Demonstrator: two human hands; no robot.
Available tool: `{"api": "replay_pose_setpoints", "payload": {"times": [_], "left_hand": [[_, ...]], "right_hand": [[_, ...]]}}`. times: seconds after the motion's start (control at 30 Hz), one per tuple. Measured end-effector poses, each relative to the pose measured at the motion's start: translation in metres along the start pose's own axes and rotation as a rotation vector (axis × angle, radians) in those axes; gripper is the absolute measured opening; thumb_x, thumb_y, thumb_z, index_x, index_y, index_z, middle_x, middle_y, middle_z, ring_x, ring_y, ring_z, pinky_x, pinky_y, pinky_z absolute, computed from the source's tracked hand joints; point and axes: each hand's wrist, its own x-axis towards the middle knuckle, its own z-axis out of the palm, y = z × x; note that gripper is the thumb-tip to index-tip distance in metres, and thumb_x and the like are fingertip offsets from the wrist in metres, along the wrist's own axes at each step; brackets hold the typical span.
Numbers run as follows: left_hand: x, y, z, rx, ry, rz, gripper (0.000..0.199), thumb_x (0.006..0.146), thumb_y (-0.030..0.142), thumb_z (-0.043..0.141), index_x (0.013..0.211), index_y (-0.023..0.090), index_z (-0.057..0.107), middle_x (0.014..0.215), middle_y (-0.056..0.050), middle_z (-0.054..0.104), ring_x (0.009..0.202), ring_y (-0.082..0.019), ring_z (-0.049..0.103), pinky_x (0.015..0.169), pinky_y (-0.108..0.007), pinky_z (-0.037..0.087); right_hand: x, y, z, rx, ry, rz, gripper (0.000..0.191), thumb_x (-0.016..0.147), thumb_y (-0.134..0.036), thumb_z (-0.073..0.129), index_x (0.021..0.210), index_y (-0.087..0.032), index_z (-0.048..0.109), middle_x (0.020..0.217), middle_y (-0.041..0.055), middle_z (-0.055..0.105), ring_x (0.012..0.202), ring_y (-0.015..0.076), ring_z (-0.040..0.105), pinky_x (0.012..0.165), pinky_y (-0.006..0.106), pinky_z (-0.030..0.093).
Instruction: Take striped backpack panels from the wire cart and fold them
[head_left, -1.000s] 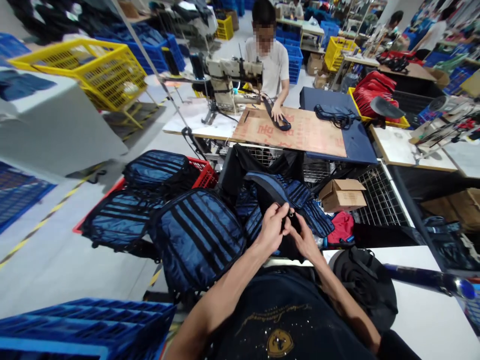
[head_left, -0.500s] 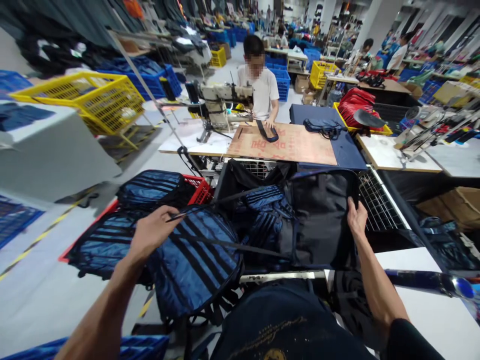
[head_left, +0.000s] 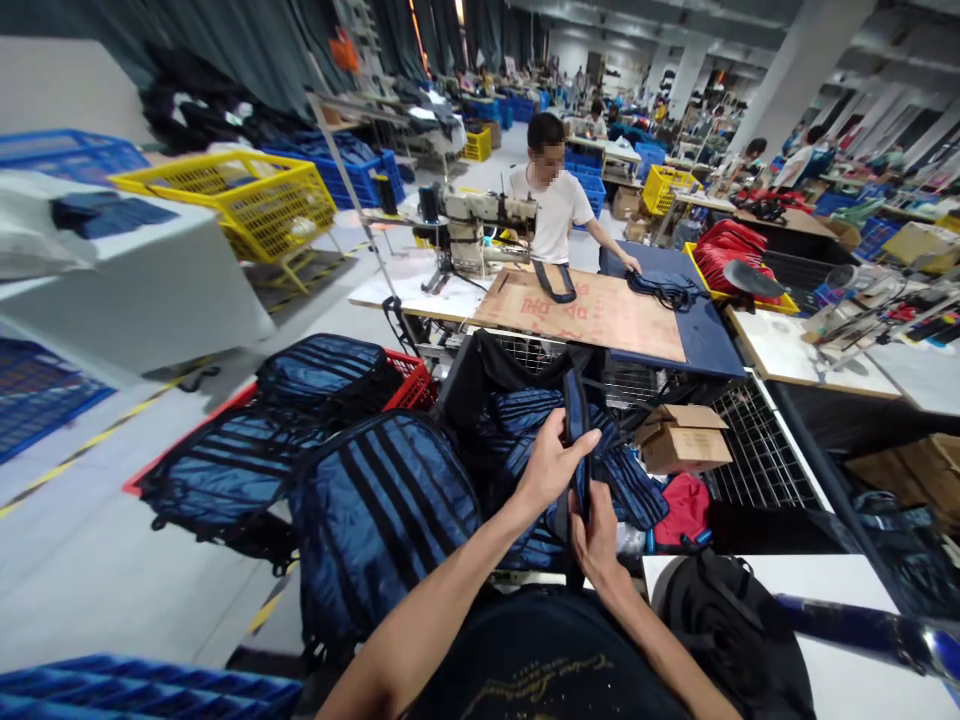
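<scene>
A dark blue and black fabric bag panel (head_left: 576,400) stands nearly edge-on in front of me. My left hand (head_left: 550,458) closes around its edge about halfway up, thumb across it. Lower on the same piece, my right hand (head_left: 598,532) grips with bent fingers. Behind and below lie several blue striped fabric pieces (head_left: 630,487) in a black-lined wire bin. To the left, a large blue bag piece with black stripes (head_left: 386,510) rests against a stack of similar blue pieces (head_left: 225,460) in a red crate (head_left: 411,382).
A cardboard box (head_left: 686,447) and a red cloth (head_left: 684,508) sit in the bin. Beyond it, a person in a white shirt (head_left: 553,215) reaches over a worktable with a sewing machine (head_left: 487,222). At right, a round black item (head_left: 731,625) lies on a white tabletop.
My hands have come together from far apart, and the bag panel has turned edge-on. The box and red cloth now show. The other person's hand has moved right to dark straps.
</scene>
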Motion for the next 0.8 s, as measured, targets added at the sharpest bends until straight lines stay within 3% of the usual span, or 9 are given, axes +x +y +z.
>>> {"api": "replay_pose_setpoints", "payload": {"times": [0.07, 0.13, 0.23, 0.3, 0.37, 0.47, 0.53, 0.63, 0.8], "left_hand": [[-0.002, -0.001, 0.005, 0.124, 0.015, 0.045, 0.032, 0.082, 0.031, 0.087, 0.104, 0.021, 0.066, 0.096, -0.002, 0.069, 0.091, -0.021, 0.063, 0.087, -0.033, 0.049], [-0.009, 0.002, 0.006, 0.187, -0.07, 0.039, 0.029, 0.081, 0.025, 0.081, 0.102, 0.021, 0.061, 0.093, 0.0, 0.065, 0.087, -0.019, 0.06, 0.083, -0.032, 0.048], [-0.027, 0.015, 0.009, 0.206, -0.244, -0.005, 0.03, 0.078, 0.022, 0.079, 0.102, 0.02, 0.062, 0.095, 0.0, 0.066, 0.09, -0.02, 0.06, 0.083, -0.031, 0.047], [-0.038, 0.027, 0.011, 0.212, -0.367, -0.037, 0.032, 0.08, 0.028, 0.083, 0.103, 0.019, 0.064, 0.095, -0.001, 0.068, 0.09, -0.02, 0.06, 0.082, -0.03, 0.047], [-0.046, 0.038, 0.01, 0.206, -0.461, -0.07, 0.035, 0.084, 0.039, 0.086, 0.103, 0.019, 0.064, 0.093, -0.001, 0.067, 0.086, -0.018, 0.058, 0.078, -0.029, 0.046], [-0.053, 0.051, -0.003, 0.189, -0.492, -0.109, 0.04, 0.091, 0.053, 0.082, 0.097, 0.018, 0.063, 0.086, 0.001, 0.061, 0.078, -0.014, 0.053, 0.071, -0.026, 0.041], [-0.057, 0.056, -0.02, 0.189, -0.506, -0.147, 0.041, 0.091, 0.054, 0.081, 0.093, 0.018, 0.062, 0.08, 0.003, 0.057, 0.072, -0.012, 0.047, 0.066, -0.025, 0.036], [-0.062, 0.056, -0.052, 0.246, -0.558, -0.179, 0.036, 0.089, 0.049, 0.081, 0.091, 0.018, 0.062, 0.074, 0.005, 0.054, 0.066, -0.011, 0.043, 0.062, -0.025, 0.034], [-0.057, 0.031, -0.105, 0.864, -0.29, 0.143, 0.016, 0.102, 0.036, 0.065, 0.095, 0.022, 0.064, 0.089, 0.001, 0.066, 0.083, -0.017, 0.059, 0.075, -0.028, 0.044]], "right_hand": [[-0.01, 0.001, -0.009, 0.073, -0.108, 0.041, 0.044, 0.107, -0.048, 0.059, 0.146, -0.027, 0.062, 0.126, 0.0116, 0.069, 0.113, 0.0299, 0.068, 0.101, 0.047, 0.058], [-0.001, -0.001, -0.032, 0.142, -0.131, 0.062, 0.065, 0.105, -0.059, 0.063, 0.159, -0.026, 0.052, 0.141, 0.0132, 0.066, 0.125, 0.0312, 0.067, 0.108, 0.049, 0.057], [0.041, -0.01, -0.083, 0.084, 0.001, -0.007, 0.075, 0.108, -0.066, 0.055, 0.171, -0.028, 0.037, 0.159, 0.0144, 0.056, 0.143, 0.0334, 0.058, 0.121, 0.054, 0.049], [0.079, -0.019, -0.116, -0.076, 0.041, -0.129, 0.069, 0.11, -0.068, 0.05, 0.168, -0.03, 0.045, 0.164, 0.0139, 0.052, 0.152, 0.035, 0.049, 0.128, 0.058, 0.039], [0.112, -0.027, -0.143, -0.216, -0.105, -0.241, 0.064, 0.11, -0.071, 0.046, 0.16, -0.031, 0.056, 0.155, 0.0132, 0.06, 0.149, 0.0349, 0.051, 0.129, 0.059, 0.036], [0.138, -0.032, -0.17, -0.277, -0.456, -0.278, 0.06, 0.109, -0.076, 0.044, 0.137, -0.03, 0.072, 0.128, 0.0114, 0.071, 0.126, 0.0313, 0.062, 0.115, 0.052, 0.047], [0.136, -0.031, -0.18, -0.218, -0.636, -0.189, 0.063, 0.106, -0.081, 0.046, 0.113, -0.025, 0.075, 0.109, 0.0079, 0.071, 0.104, 0.0267, 0.064, 0.098, 0.043, 0.052], [0.117, -0.025, -0.187, -0.045, -0.852, 0.082, 0.066, 0.097, -0.086, 0.058, 0.087, -0.021, 0.064, 0.086, 0.0002, 0.06, 0.08, 0.0189, 0.055, 0.074, 0.031, 0.046], [0.093, -0.036, -0.177, 0.192, -1.038, 0.393, 0.055, 0.087, -0.074, 0.08, 0.099, -0.022, 0.064, 0.088, -0.002, 0.059, 0.078, 0.0168, 0.052, 0.07, 0.027, 0.042]]}}
